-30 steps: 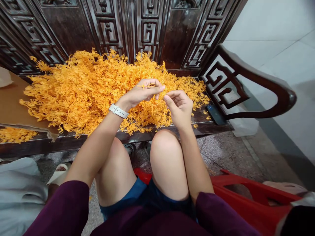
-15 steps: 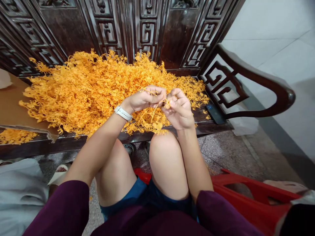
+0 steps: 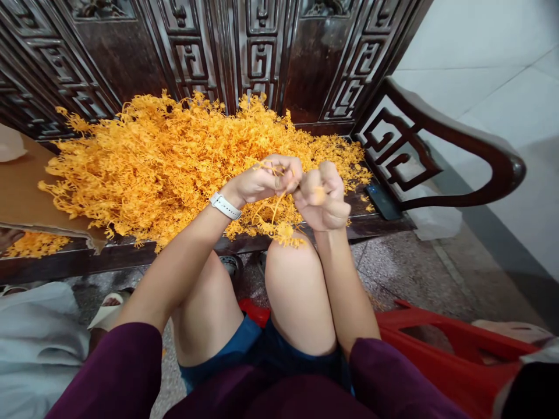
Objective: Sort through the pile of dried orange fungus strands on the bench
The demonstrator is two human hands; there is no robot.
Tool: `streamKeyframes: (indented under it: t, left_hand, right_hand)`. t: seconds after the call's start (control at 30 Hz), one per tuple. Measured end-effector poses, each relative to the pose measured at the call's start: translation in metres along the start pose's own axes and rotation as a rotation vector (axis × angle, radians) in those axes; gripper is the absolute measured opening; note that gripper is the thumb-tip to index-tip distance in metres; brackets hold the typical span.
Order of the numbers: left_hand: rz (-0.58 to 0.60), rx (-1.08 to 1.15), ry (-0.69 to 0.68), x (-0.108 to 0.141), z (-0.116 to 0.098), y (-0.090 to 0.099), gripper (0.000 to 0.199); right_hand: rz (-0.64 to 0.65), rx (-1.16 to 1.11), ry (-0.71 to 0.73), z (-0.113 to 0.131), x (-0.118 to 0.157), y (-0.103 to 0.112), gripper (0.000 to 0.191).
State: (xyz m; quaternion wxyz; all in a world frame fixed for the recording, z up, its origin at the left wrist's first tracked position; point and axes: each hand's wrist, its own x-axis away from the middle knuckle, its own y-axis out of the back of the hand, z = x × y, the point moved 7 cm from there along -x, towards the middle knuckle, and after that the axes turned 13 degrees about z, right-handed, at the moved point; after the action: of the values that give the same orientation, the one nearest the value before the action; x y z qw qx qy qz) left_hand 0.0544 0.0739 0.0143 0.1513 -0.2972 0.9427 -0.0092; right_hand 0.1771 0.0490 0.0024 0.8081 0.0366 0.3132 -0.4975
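Orange sprig is now dangling lower, its frilly tip hanging near the bench's front edge and over my right knee; I cannot tell whether the two are touching. My left hand is keeping thumb and forefinger pressed together on its thin stem, while a loose strand is lying across the fingers. My right hand is changing most: its fingers are curling and turning over, close against my left fingertips. A small orange bit is showing among them, but it is blurring, so I cannot tell whether I am pinching it or whether it is still joined to the stem. That is leaving the sprig, as I am judging it, hanging mainly from my left grip. Behind my hands, the orange pile is spreading along the bench, up to its carved back. At the far left, someone else's hand is now showing by the cardboard.
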Motion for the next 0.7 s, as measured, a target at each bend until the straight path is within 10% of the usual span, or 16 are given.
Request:
streamKeyframes:
  t: [0.13,0.33,0.53,0.7]
  left_hand:
    - [-0.250,0.036,-0.057,0.010,-0.010,0.027,0.048]
    - [-0.295,0.103,-0.032,0.023,-0.006,0.068,0.028]
    - [-0.316,0.170,0.066,0.028,0.008,0.080,0.023]
    - [-0.291,0.168,0.078,0.024,0.004,0.069,0.024]
  right_hand:
    - [-0.126,0.025,0.101,0.015,0.008,0.017,0.071]
    - [0.405,-0.150,-0.009,-0.006,0.010,-0.006,0.043]
    - [-0.191,-0.270,-0.006,-0.028,-0.004,0.055,0.035]
    - [-0.230,-0.258,-0.239,-0.048,-0.004,0.053,0.035]
